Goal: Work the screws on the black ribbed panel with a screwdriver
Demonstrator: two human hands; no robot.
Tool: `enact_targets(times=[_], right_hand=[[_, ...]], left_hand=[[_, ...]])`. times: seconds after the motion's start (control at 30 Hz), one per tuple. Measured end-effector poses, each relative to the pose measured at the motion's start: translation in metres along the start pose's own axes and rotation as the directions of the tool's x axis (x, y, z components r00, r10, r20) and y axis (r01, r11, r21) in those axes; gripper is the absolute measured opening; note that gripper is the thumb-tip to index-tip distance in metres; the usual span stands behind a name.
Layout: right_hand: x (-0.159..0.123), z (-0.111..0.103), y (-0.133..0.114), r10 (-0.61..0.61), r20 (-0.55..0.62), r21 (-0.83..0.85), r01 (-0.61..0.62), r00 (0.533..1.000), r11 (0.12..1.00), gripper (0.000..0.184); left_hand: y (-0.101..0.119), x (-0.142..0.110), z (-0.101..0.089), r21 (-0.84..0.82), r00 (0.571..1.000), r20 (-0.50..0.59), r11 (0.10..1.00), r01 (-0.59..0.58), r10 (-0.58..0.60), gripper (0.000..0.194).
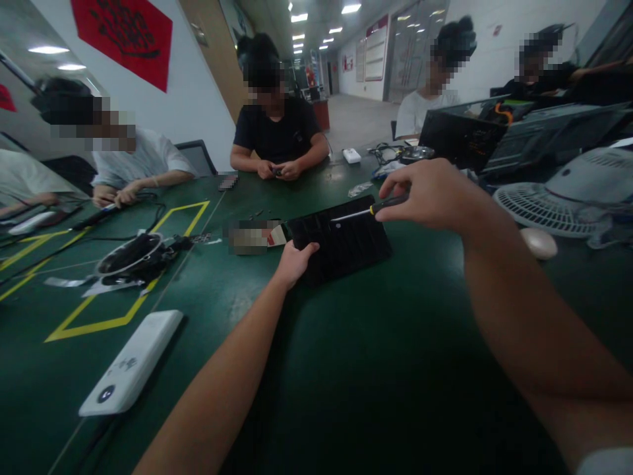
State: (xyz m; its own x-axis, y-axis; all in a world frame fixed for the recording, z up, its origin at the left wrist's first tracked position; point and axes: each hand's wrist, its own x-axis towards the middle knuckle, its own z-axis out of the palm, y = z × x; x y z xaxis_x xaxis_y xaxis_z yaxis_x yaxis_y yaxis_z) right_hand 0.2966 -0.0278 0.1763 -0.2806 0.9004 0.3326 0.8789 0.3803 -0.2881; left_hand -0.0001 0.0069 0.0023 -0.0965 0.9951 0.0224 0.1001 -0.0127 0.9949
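My right hand [415, 194] grips a screwdriver [390, 202] with a dark handle, a yellow collar and a long metal shaft. The shaft points left, and its tip is over a flat black panel [356, 247] with ridges or slots. Whether the tip touches the panel I cannot tell. At the panel's left side, my left hand [297, 260] holds the edge, thumb on top and the other fingers mostly hidden. A small bright round spot shows on the panel near the screwdriver's tip. Just behind my left hand lies a small printed box or packet [277, 234], partly blurred.
On the green table [237, 369] lie a white power bank-like device [133, 363] and a bundle of black cables [133, 257]. At right are a white fan [568, 191], a white computer mouse [539, 243] and an open computer case [534, 142]. Several people sit around the table.
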Motion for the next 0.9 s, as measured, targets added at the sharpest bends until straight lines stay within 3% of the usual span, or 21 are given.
enact_targets(times=[0.1,0.3,0.6,0.77,0.9], right_hand=[[-0.0003,-0.0021,0.0008,0.011,0.012,-0.034,-0.010,1.000,0.999,0.031],[-0.0020,-0.0042,0.0021,-0.004,-0.002,-0.041,0.004,1.000,0.999,0.022],[0.0001,-0.0014,0.0042,0.063,-0.009,-0.102,-0.064,0.998,0.993,0.033],[0.0002,-0.0006,0.0054,0.011,0.065,-0.100,-0.004,0.998,0.995,0.034],[0.0008,0.0004,0.0059,0.003,0.052,-0.109,0.003,0.999,0.994,0.026]], left_hand=[[-0.0031,0.0014,-0.0007,-0.015,1.000,0.012,1.000,-0.013,0.013,0.041],[-0.0022,0.0001,-0.0007,-0.026,1.000,0.005,1.000,0.007,-0.007,0.042],[0.0024,0.0000,0.0014,-0.023,0.999,-0.032,1.000,0.010,-0.010,0.045],[0.0001,0.0010,-0.0001,-0.013,1.000,-0.021,1.000,-0.004,0.003,0.045],[-0.0001,0.0000,-0.0006,-0.004,0.999,-0.033,1.000,0.001,-0.001,0.045]])
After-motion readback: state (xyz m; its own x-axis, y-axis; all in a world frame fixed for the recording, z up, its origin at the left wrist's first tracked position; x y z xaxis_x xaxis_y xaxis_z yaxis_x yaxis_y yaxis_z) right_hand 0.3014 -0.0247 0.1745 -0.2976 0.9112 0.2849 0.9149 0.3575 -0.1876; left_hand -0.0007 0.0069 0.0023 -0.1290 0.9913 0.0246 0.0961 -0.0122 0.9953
